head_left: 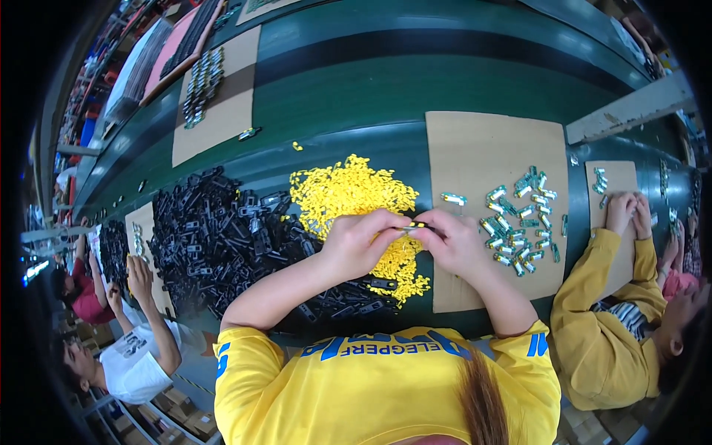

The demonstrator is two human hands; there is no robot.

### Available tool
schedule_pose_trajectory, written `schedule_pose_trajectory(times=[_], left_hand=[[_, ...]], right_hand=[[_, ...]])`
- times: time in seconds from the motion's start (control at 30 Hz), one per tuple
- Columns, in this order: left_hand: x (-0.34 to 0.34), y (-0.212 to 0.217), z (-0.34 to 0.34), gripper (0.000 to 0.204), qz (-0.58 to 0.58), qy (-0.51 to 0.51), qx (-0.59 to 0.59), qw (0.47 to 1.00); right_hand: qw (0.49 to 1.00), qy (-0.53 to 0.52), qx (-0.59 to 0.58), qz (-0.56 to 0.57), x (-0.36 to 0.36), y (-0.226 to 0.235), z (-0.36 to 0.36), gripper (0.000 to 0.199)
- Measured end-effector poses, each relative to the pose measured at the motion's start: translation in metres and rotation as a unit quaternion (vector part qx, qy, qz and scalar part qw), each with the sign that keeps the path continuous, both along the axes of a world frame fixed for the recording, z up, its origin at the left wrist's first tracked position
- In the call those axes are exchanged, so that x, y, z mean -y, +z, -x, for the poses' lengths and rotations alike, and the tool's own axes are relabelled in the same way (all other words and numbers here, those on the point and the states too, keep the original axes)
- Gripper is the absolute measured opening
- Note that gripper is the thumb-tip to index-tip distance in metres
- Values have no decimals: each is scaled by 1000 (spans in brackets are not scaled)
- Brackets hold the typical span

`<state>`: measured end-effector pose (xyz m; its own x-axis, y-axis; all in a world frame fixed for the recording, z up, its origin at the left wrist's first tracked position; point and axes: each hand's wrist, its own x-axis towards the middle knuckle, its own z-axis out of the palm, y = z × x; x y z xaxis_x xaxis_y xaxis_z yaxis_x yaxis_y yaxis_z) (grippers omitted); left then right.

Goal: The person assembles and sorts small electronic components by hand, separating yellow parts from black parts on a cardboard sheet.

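My left hand (pixel 360 241) and my right hand (pixel 457 243) meet in front of me, fingertips pinched together. Between them is a small black plastic part with yellow on it (pixel 417 224), largely covered by the fingers. Just behind and under my left hand spreads a heap of tiny yellow plastic pieces (pixel 348 189). Farther left lies a big pile of black plastic parts (pixel 211 237). To the right of my right hand, several small green and silver parts (pixel 523 215) are scattered over a cardboard sheet (pixel 497 141).
A green work surface (pixel 371 81) runs across the view. Toward the back left, rows of small parts (pixel 204 85) lie on another cardboard sheet (pixel 237 133). A metal post (pixel 630 107) juts in at the right. Co-workers sit on both sides, the right one in a mustard sleeve (pixel 586 274).
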<state>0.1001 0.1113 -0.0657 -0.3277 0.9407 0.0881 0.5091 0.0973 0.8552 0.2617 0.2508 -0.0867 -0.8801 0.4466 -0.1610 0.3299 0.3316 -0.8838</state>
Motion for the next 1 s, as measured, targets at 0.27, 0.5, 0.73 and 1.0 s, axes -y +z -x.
schedule_pose_trajectory(times=[0.27,0.5,0.73,1.0], left_hand=[[-51,-28,83,21,-3,104,-57,993],[3,-46,186,20,136,238,-234,933],[80,17,176,18,455,116,-423,775],[73,-7,183,32,440,167,-165,867]], right_hand=[[963,-133,-175,-155,-14,-10,28,37],[969,-111,-130,-176,-24,-20,5,29],[962,12,-166,-217,-18,-1,30,19],[950,132,-126,-255,7,-27,166,20]])
